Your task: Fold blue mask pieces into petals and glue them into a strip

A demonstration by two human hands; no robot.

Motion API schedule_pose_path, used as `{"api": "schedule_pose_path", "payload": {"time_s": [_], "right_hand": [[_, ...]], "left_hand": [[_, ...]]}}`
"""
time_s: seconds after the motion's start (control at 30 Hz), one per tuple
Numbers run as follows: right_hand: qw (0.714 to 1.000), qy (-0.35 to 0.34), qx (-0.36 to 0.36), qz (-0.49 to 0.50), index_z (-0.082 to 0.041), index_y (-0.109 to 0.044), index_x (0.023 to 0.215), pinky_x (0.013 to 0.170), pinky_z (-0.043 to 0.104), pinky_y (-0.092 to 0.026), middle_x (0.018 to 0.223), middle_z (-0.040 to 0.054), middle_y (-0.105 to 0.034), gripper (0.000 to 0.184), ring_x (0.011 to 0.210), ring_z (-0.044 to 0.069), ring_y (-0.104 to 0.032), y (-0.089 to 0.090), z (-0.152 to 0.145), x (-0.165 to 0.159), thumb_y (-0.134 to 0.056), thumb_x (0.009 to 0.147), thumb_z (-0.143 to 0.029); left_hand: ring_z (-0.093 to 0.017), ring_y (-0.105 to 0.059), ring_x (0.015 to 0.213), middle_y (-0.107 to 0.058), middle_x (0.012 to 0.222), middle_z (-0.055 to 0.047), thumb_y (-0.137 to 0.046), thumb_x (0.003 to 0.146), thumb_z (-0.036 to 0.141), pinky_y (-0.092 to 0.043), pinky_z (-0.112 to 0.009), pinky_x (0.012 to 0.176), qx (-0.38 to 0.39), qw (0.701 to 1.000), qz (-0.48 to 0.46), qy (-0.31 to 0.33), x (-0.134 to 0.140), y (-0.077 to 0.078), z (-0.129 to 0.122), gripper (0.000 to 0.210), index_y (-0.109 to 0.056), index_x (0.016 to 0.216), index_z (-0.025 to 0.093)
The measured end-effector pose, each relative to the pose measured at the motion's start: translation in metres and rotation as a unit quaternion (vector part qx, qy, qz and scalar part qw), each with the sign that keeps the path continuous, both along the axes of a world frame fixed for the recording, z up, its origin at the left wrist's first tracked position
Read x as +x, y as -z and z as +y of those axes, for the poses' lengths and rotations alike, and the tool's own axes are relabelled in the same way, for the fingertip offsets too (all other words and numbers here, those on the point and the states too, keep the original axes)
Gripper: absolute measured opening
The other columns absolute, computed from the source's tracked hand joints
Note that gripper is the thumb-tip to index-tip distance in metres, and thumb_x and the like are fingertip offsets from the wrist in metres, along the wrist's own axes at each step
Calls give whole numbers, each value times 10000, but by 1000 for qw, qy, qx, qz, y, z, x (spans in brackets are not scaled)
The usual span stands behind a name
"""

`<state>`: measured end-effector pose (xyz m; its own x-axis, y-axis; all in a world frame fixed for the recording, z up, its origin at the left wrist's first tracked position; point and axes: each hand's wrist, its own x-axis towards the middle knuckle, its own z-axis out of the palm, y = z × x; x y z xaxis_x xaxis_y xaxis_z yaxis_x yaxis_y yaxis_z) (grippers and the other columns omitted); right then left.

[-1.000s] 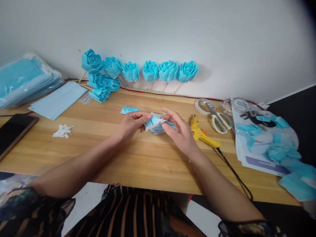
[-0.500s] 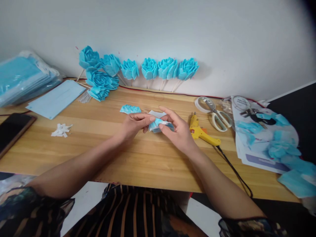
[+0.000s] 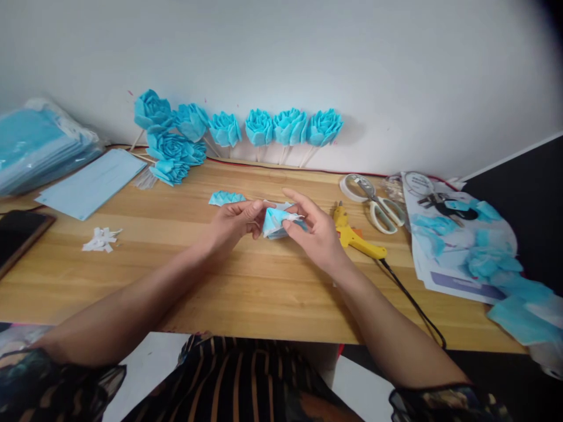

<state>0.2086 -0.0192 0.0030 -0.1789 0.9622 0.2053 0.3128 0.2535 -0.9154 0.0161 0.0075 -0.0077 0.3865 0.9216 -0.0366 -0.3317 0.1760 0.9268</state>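
Note:
A small folded piece of blue and white non-woven cloth (image 3: 273, 221) is between my hands, above the middle of the table. My right hand (image 3: 317, 234) pinches its right side, thumb in front and fingers behind. Curled at its left edge is my left hand (image 3: 233, 228), closed, with the thumb raised near the top corner; the fingertips are partly hidden behind the cloth. Just beyond my left hand lies a pleated blue strip (image 3: 226, 198). A yellow glue gun (image 3: 356, 237) rests on the table to the right of my right hand.
Blue cloth roses on sticks (image 3: 259, 127) lean along the wall. Scissors (image 3: 383, 214) and a tape roll (image 3: 352, 187) lie right, by papers with blue scraps (image 3: 492, 264). Left are flat blue sheets (image 3: 94, 181), a bagged stack (image 3: 44, 146), white clippings (image 3: 102, 239) and a phone (image 3: 21, 237).
My left thumb has lifted off the front of the folded cloth, baring more of its blue face. My right hand keeps its pinch. The view has shifted slightly.

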Motion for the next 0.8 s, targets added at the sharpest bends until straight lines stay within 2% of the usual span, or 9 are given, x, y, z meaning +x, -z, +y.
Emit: {"api": "schedule_pose_path", "payload": {"time_s": [0.23,0.37,0.6,0.73,0.8], "right_hand": [[1000,-10,1,7,-250,-550,1397,726,308,-562,941,17,-720,571,788,162,-667,-1,1,1,-627,831,-242],[1000,-23,7,-9,-233,-534,1417,752,308,-550,923,16,-728,598,796,162,-670,-2,1,0,-616,825,-231],[999,-35,24,-23,-242,-534,1419,739,313,-548,927,16,-738,587,784,161,-670,-1,1,0,-615,839,-227],[997,-45,43,-42,-237,-577,1384,819,356,-570,1015,37,-755,514,895,188,-708,-18,6,21,-625,874,-279],[994,-10,72,-78,-246,-584,1384,906,405,-562,1098,59,-754,476,1024,222,-708,-33,5,43,-608,913,-310]], "left_hand": [[-90,-504,495,-620,537,0,-842,713,500,-406,-219,509,72,992,104,-1,-4,-3,0,341,-773,726,166],[-87,-500,484,-624,531,0,-871,680,428,-399,-211,490,76,990,116,-5,-3,-3,-1,285,-762,681,165],[-84,-507,490,-634,555,-3,-837,721,419,-402,-210,494,95,988,123,-11,-3,-3,-1,268,-763,692,163],[-86,-502,504,-617,537,-5,-825,726,437,-414,-213,511,59,992,108,-29,-3,-7,0,326,-715,600,157],[-89,-507,507,-614,533,-4,-836,708,431,-414,-214,510,28,995,82,-42,-3,-8,1,316,-715,606,157]]}}
